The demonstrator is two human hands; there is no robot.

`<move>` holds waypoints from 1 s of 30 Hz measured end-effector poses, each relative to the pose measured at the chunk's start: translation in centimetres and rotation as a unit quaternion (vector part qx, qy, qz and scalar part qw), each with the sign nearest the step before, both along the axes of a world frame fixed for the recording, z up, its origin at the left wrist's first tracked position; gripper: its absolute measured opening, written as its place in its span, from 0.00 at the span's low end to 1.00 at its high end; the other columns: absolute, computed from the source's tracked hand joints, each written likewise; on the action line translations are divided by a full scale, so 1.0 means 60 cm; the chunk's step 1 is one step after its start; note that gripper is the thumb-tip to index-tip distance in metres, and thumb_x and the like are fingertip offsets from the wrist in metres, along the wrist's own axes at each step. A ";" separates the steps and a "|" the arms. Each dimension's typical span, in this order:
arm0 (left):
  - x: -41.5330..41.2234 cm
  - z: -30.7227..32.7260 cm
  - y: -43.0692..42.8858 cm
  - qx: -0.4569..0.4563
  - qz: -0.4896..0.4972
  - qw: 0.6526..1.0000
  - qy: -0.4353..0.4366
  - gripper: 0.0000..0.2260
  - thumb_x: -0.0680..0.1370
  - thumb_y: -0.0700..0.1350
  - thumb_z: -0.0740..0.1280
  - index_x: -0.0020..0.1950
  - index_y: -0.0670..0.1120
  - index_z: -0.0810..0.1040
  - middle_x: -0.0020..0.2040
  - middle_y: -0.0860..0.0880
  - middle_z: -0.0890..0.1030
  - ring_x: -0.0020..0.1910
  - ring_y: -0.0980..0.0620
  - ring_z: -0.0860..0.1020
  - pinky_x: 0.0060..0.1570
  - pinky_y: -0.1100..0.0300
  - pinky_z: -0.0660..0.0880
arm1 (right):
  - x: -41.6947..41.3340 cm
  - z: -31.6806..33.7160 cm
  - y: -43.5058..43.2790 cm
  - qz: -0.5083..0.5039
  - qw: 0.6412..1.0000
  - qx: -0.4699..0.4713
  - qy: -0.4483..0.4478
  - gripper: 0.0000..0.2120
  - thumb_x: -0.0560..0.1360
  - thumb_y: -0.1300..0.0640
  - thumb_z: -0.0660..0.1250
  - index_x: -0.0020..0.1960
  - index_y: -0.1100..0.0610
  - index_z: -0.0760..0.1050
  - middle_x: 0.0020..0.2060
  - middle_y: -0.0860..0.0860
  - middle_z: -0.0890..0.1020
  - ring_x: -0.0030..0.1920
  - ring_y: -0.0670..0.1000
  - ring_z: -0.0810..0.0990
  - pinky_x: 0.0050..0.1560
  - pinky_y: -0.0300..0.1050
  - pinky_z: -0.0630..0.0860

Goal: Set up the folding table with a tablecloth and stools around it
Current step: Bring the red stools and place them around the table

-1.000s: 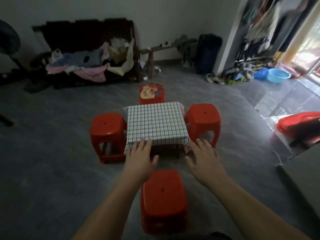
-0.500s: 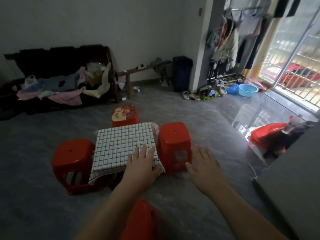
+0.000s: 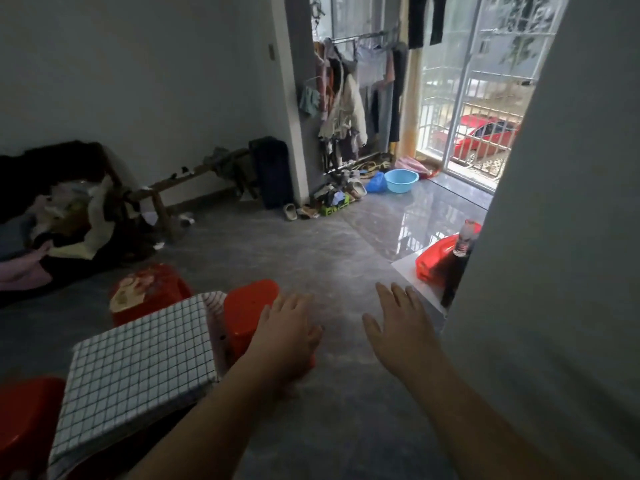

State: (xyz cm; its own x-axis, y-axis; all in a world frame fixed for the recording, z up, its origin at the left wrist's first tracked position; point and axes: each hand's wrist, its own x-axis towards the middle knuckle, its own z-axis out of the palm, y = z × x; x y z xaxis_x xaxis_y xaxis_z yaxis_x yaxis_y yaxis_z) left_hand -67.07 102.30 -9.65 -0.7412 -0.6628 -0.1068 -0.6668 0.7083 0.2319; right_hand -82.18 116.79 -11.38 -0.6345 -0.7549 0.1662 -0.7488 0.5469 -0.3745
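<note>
The checked tablecloth [image 3: 138, 351] already lies over the folding worktop [image 3: 216, 327] at the lower left of the view, flat on top and hanging down the edges. One red stool [image 3: 27, 420] stands at its left side, a patterned stool [image 3: 149, 292] at its far side and another red stool [image 3: 242, 306] just beside its right edge. The near side is out of view, so I cannot tell whether a stool stands there.

The left grip [image 3: 287, 334] is spread, fingers straight, holding nothing; it overlaps the right-hand stool in the view, and I cannot tell whether it touches it. The right grip [image 3: 398, 327] is likewise spread and empty, over bare floor [image 3: 311, 265], well apart from the worktop.

The setting-up looks nearly finished. To close it well, I would look back down at the worktop, check that the cloth hangs evenly on all sides, and square each stool to its edge, close but not pinning the cloth. A blue basin [image 3: 401, 180] sits far off by the window.
</note>
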 end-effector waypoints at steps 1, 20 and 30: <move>-0.027 0.000 -0.005 -0.008 -0.009 1.000 -0.001 0.30 0.80 0.57 0.59 0.80 0.52 0.54 0.80 0.49 0.57 0.79 0.44 0.52 0.77 0.45 0.52 | -0.020 0.003 0.004 -0.014 1.000 -0.001 -0.006 0.31 0.78 0.41 0.53 0.76 0.55 0.65 0.73 0.60 0.69 0.75 0.63 0.64 0.74 0.60 0.59; -0.424 -0.086 -0.389 0.062 -0.062 0.996 0.022 0.32 0.81 0.58 0.58 0.81 0.48 0.52 0.81 0.43 0.55 0.79 0.41 0.53 0.77 0.47 0.53 | -0.366 -0.025 -0.333 -0.062 0.997 0.043 -0.034 0.33 0.77 0.37 0.48 0.79 0.49 0.54 0.79 0.52 0.57 0.79 0.55 0.50 0.77 0.51 0.49; -0.614 -0.074 -0.700 0.042 -0.062 0.997 0.018 0.33 0.80 0.59 0.58 0.81 0.47 0.53 0.80 0.43 0.56 0.78 0.41 0.55 0.75 0.44 0.57 | -0.553 0.001 -0.619 -0.064 0.996 0.028 -0.052 0.34 0.76 0.41 0.50 0.78 0.54 0.59 0.77 0.55 0.61 0.78 0.57 0.54 0.76 0.45 0.42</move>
State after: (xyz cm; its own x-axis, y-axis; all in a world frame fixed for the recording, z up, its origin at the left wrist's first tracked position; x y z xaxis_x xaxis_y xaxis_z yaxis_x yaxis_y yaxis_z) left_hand -103.94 60.31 -14.06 -0.8209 -0.5561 -0.1300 -0.5660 0.7618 0.3153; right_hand -115.33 79.66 -11.29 -0.7382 -0.6723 0.0550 -0.6298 0.6578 -0.4130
